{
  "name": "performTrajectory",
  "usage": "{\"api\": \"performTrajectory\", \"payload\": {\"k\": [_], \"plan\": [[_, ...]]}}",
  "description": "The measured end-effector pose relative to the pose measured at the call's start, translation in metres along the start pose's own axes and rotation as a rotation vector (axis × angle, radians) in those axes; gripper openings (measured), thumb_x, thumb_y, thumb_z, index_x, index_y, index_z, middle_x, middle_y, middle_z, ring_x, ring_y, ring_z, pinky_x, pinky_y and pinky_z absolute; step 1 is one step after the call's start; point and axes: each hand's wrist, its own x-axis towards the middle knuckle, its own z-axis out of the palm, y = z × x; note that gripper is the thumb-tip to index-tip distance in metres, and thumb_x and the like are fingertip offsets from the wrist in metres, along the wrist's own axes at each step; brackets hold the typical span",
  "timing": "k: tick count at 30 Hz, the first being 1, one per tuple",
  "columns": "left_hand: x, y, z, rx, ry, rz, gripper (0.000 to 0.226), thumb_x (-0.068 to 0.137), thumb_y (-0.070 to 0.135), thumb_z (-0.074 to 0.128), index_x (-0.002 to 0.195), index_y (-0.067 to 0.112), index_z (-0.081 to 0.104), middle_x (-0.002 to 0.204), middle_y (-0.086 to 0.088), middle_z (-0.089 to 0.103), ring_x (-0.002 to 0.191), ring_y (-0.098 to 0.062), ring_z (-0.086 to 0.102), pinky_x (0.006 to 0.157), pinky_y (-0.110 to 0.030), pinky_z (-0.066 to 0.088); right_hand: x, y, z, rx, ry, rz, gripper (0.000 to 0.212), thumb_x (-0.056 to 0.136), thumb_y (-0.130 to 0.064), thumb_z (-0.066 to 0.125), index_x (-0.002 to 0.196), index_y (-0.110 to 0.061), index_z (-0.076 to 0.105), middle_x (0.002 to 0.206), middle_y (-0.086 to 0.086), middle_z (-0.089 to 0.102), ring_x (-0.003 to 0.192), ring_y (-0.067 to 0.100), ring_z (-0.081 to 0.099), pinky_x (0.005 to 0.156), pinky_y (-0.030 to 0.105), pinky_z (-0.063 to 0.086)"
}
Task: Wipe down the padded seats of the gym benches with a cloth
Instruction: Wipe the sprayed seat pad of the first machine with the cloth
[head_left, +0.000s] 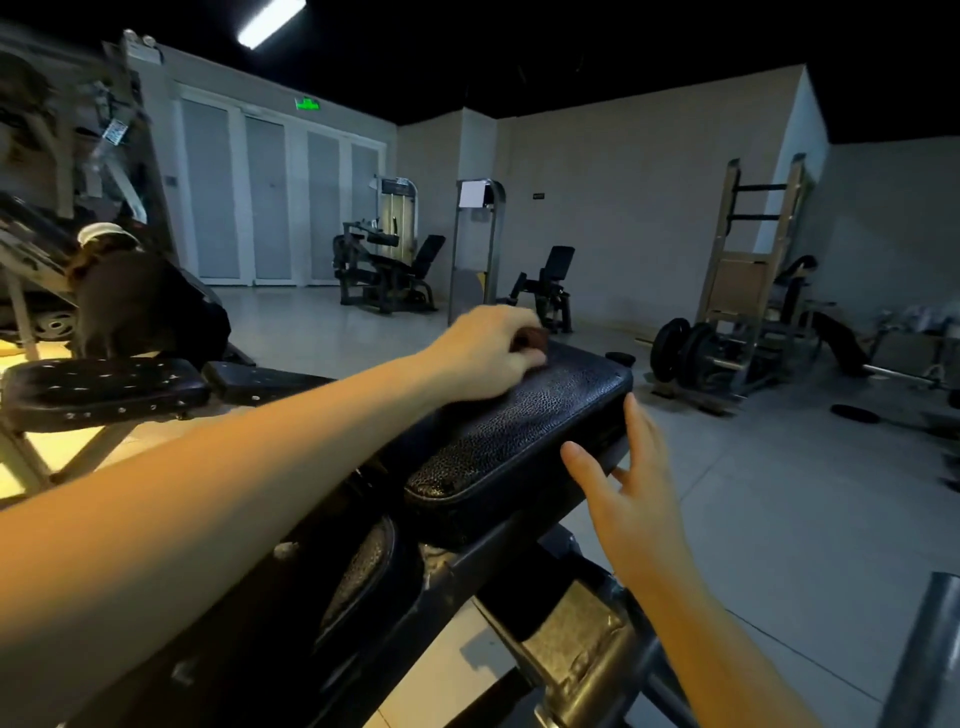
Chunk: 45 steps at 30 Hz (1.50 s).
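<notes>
Two hands: left hand (488, 356) grips a likely cloth (531, 340) on the padded seat (519, 431), right hand (628, 499) open

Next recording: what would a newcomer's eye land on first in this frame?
The bare forearm reaching in from lower left, its left-hand grip bunching a small dark cloth on the far end of the black padded seat at centre. Next, the right-hand grip, fingers spread, against the seat's near right edge; weight plates stand farther back at right.
</notes>
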Motion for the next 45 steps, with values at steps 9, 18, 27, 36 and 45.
{"api": "performTrajectory", "payload": {"k": [9,18,27,36,45], "plan": [[-0.039,-0.063,-0.029,0.199,0.004,-0.12,0.011,0.098,0.031,0.064,0.096,0.021,0.063,0.094,0.005,0.065,0.094,-0.024,0.06,0.078,-0.036,0.044,0.001,0.004,0.002,0.008,0.014,-0.003,0.082,0.091,-0.043,0.067,0.16,-0.034,0.024,0.155,-0.015,0.035,0.139,0.004,0.041,0.115,0.044,0.043],[-0.045,0.021,-0.008,-0.063,-0.072,0.154,0.005,0.098,0.025,0.066,0.101,0.022,0.066,0.096,0.01,0.065,0.09,-0.008,0.061,0.08,-0.028,0.049,0.0,0.0,0.001,-0.011,0.007,-0.001,0.078,0.093,-0.034,0.067,0.158,-0.032,0.025,0.146,-0.02,0.036,0.116,-0.013,0.047,0.103,0.027,0.045],[-0.024,-0.057,-0.022,0.145,0.006,-0.105,0.015,0.097,0.032,0.064,0.101,0.018,0.067,0.101,-0.002,0.069,0.098,-0.027,0.063,0.085,-0.04,0.05,0.003,0.002,0.003,-0.024,0.018,-0.019,0.082,0.09,-0.04,0.066,0.16,-0.029,0.025,0.153,-0.011,0.037,0.138,0.007,0.042,0.112,0.048,0.045],[-0.066,0.008,-0.017,-0.035,-0.093,0.2,0.008,0.097,0.027,0.066,0.102,0.021,0.067,0.095,0.01,0.066,0.089,-0.007,0.06,0.078,-0.023,0.047,-0.001,-0.002,0.002,-0.024,0.011,-0.008,0.07,0.091,-0.041,0.064,0.152,-0.038,0.031,0.138,-0.026,0.039,0.126,-0.002,0.046,0.111,0.039,0.046],[0.017,-0.031,-0.005,0.133,0.008,-0.134,0.014,0.098,0.031,0.063,0.107,0.02,0.065,0.11,-0.002,0.068,0.103,-0.026,0.062,0.089,-0.038,0.047,-0.001,0.001,0.002,-0.064,0.01,0.006,0.084,0.092,-0.045,0.065,0.162,-0.03,0.02,0.161,-0.011,0.028,0.144,0.009,0.035,0.118,0.048,0.038]]}}
